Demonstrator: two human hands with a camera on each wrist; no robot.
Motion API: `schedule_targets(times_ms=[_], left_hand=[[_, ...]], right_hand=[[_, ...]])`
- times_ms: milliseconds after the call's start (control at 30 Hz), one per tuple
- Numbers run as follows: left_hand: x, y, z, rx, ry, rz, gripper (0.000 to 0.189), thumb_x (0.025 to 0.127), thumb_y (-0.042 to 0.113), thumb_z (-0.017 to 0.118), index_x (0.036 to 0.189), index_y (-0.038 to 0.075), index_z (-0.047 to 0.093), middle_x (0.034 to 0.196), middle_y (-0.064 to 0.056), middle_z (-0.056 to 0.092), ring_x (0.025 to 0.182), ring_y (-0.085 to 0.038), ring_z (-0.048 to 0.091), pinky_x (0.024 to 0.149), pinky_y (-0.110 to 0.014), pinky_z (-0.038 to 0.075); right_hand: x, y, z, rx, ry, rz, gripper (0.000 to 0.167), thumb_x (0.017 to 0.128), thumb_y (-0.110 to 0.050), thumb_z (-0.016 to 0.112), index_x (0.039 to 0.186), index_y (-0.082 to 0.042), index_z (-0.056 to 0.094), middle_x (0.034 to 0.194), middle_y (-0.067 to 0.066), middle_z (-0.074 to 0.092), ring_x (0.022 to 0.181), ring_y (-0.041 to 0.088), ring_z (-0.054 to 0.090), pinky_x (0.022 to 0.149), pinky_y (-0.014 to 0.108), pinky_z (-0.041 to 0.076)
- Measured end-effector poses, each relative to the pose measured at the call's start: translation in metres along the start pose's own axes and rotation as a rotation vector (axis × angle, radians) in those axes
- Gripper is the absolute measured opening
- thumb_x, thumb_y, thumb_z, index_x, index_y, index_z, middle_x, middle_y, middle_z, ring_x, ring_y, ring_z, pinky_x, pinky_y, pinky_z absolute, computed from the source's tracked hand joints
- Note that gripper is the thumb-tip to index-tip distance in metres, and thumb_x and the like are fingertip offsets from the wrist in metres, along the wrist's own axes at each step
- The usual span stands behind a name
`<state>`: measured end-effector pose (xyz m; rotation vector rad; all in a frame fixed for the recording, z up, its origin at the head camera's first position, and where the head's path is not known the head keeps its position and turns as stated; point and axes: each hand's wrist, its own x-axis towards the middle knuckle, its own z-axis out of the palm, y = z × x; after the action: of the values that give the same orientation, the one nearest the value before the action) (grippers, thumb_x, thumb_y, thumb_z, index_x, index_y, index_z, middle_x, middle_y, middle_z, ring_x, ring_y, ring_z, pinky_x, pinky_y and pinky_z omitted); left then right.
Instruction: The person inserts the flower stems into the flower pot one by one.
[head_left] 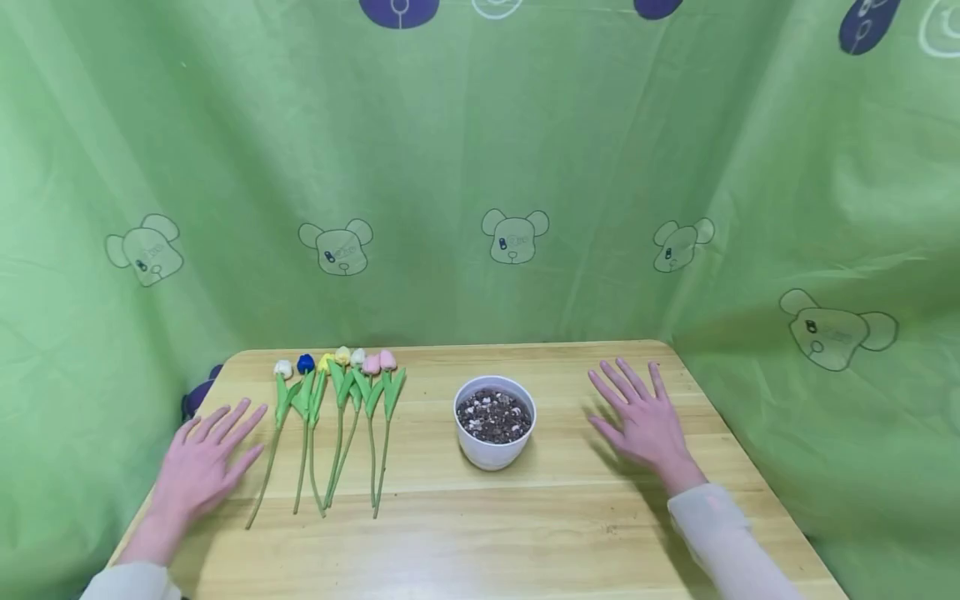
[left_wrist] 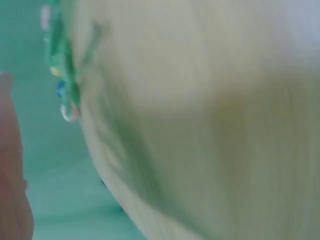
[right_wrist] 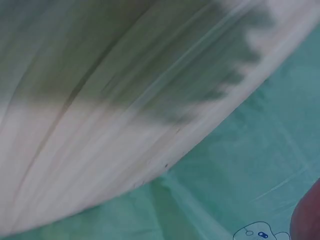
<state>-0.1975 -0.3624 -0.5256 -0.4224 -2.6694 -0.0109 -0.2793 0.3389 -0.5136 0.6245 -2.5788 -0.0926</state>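
Observation:
My left hand (head_left: 201, 463) hovers with spread fingers at the table's left side, just left of a row of artificial tulips. Nearest to it lies a white tulip (head_left: 282, 369); beside that come a blue tulip (head_left: 305, 364), yellow ones (head_left: 326, 363), another white one (head_left: 357, 358) and pink ones (head_left: 387, 361), stems toward me. Right of them stands a white pot (head_left: 491, 454) filled with dark soil (head_left: 493, 416). Over the right side of the table, my right hand (head_left: 641, 419) is spread out, holding nothing, its shadow below. The left wrist view shows the tulips blurred.
The wooden table (head_left: 480, 533) has rounded far corners. A green curtain (head_left: 450, 167) with bear-head prints hangs behind it and along both sides, close to the table's edges.

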Motion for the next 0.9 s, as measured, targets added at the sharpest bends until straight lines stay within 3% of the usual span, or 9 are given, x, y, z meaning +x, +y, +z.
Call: schedule_targets(times_ms=[67,300,533,633,767,900], left_hand=[[0.003,0.008,-0.003,-0.078,0.007,-0.064,0.069,0.101,0.043,0.06,0.163,0.029,0.031,0.157,-0.017,0.049,0.136,-0.046,0.047,0.114,-0.07,0.033],[0.007,0.02,-0.008,-0.378,0.009,-0.306,0.072,0.104,0.038,0.06,0.165,0.026,0.024,0.147,-0.027,0.055,0.123,-0.051,0.055,0.086,-0.075,0.049],[0.002,0.019,-0.001,-0.637,-0.047,-0.46,0.062,0.108,0.036,0.055,0.16,0.007,0.034,0.141,-0.032,0.057,0.117,-0.052,0.062,0.092,-0.068,0.054],[0.001,0.018,0.002,-0.709,-0.082,-0.529,0.06,0.109,0.038,0.052,0.157,0.003,0.038,0.141,-0.033,0.056,0.118,-0.054,0.061,0.093,-0.067,0.053],[0.003,0.017,0.007,-0.786,-0.144,-0.598,0.062,0.11,0.038,0.05,0.156,-0.001,0.037,0.144,-0.034,0.054,0.122,-0.052,0.06,0.087,-0.045,0.062],[0.004,0.018,0.013,-0.868,-0.198,-0.65,0.063,0.11,0.034,0.051,0.157,-0.002,0.033,0.147,-0.036,0.049,0.124,-0.05,0.061,0.08,-0.023,0.062]], right_hand=[[0.003,-0.007,-0.002,0.056,0.001,0.037,0.078,0.094,-0.055,0.061,0.16,-0.022,0.038,0.164,0.011,0.041,0.155,0.037,0.028,0.131,0.062,-0.002],[0.017,-0.037,-0.01,0.377,-0.066,0.192,0.068,0.103,-0.05,0.056,0.159,-0.016,0.04,0.159,0.017,0.047,0.149,0.043,0.037,0.129,0.064,0.011],[0.027,-0.066,-0.017,0.67,-0.05,0.255,0.06,0.106,-0.038,0.057,0.158,-0.013,0.041,0.156,0.02,0.048,0.143,0.045,0.045,0.119,0.071,0.031],[0.032,-0.077,-0.02,0.752,-0.046,0.256,0.058,0.107,-0.034,0.057,0.158,-0.011,0.042,0.155,0.02,0.049,0.142,0.046,0.046,0.117,0.071,0.034],[0.036,-0.086,-0.02,0.794,-0.056,0.252,0.057,0.107,-0.033,0.057,0.157,-0.012,0.043,0.155,0.019,0.049,0.142,0.045,0.046,0.117,0.072,0.034],[0.038,-0.092,-0.017,0.802,-0.066,0.242,0.057,0.106,-0.035,0.059,0.157,-0.014,0.044,0.156,0.017,0.049,0.143,0.044,0.046,0.116,0.073,0.035]])
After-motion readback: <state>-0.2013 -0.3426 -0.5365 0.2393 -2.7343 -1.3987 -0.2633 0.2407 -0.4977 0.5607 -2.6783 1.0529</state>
